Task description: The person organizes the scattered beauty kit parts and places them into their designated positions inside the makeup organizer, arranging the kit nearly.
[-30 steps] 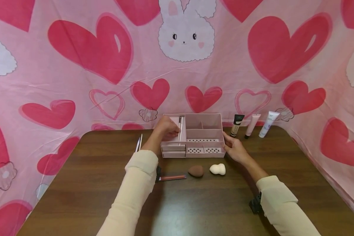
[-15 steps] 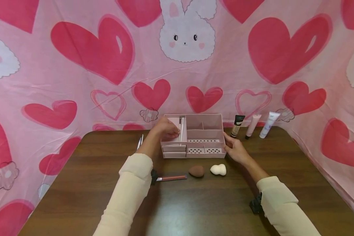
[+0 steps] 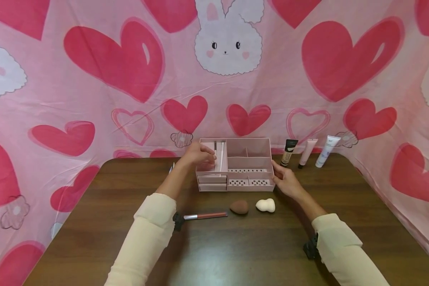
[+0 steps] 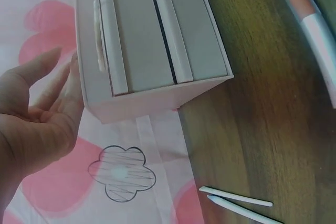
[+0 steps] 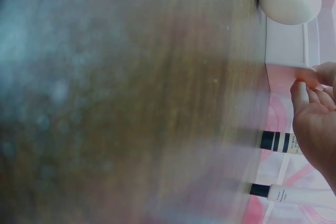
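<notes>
Left hand (image 3: 199,155) is hovering over the pink organizer's (image 3: 250,174) left compartment, fingers relaxed, gripping nothing; right hand (image 3: 285,180) is resting straight-fingered against the organizer's right wall. Organizer is sitting at the back of the brown table (image 3: 93,222), before a heart-print cloth (image 3: 111,79); a white stick (image 3: 221,155) is lying in its left compartment. Right wrist view is largely blurred.

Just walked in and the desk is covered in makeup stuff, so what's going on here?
A person in cream sleeves is working at a pink plastic compartment organiser on a brown wooden table. The left hand reaches over its left compartment, where a thin white brush lies; the fingers look relaxed. The right hand rests against the organiser's right side. In front lie a brown sponge, a white sponge and a pink-handled brush.
</notes>
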The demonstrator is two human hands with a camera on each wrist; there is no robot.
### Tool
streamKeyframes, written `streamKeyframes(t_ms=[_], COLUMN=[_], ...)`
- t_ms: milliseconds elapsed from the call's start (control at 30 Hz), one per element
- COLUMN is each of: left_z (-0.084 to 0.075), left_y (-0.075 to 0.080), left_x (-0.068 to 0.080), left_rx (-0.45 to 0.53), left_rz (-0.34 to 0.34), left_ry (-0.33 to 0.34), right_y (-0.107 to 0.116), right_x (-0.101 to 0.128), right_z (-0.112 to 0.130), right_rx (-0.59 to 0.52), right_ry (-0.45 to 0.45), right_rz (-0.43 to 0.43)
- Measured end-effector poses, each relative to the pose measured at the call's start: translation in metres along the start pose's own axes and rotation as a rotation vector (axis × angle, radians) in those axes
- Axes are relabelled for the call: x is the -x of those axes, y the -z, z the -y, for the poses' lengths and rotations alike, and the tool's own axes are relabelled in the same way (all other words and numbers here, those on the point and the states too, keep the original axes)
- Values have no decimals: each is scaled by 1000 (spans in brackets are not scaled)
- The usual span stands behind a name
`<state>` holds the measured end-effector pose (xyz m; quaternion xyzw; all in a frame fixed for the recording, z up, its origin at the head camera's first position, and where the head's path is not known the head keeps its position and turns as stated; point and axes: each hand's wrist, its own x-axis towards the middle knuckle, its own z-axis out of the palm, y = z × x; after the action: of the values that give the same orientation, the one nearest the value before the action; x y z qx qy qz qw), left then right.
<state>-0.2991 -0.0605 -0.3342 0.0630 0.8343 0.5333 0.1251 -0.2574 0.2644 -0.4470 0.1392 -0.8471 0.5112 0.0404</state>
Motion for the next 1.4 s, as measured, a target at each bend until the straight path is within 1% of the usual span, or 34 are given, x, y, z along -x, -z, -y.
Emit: streamKeyframes(t_ms=[100,233,367,467,533,633,833,967,1067,1200,1300,1400], left_z=[4,10,17,24,29,38,58,71,81,94,103,111], left_y=[4,13,24,32,38,45,58,66,72,79,83,85], left_x=[3,9,14,17,20,24,30,32,33,35,36,37], left_rx=[43,15,-66,-136,-188,-249,-281,-280,-292,-342,-380,-407], left_rz=[2,-30,-99,-144,-168,-193,-251,-289,-324,-365,-379,-387], left_ry=[-18,-106,-224,-275,-290,-286,-257,-228,-186,-110,-64,-35], right_y=[-1,-1,0,0,1,1,1,1,1,2,2,3], right_x=[0,0,0,0,0,0,0,0,0,0,1,1], right_z=[-1,-2,-2,-2,-2,-2,-2,-2,-1,0,1,2], right_rx=[-2,-10,-22,-22,-22,-23,-35,-41,-39,-32,-31,-33], right_ry=[4,6,9,15,16,19,25,27,25,13,2,2], right_rz=[-1,1,0,-3,0,4,9,9,8,15,22,24])
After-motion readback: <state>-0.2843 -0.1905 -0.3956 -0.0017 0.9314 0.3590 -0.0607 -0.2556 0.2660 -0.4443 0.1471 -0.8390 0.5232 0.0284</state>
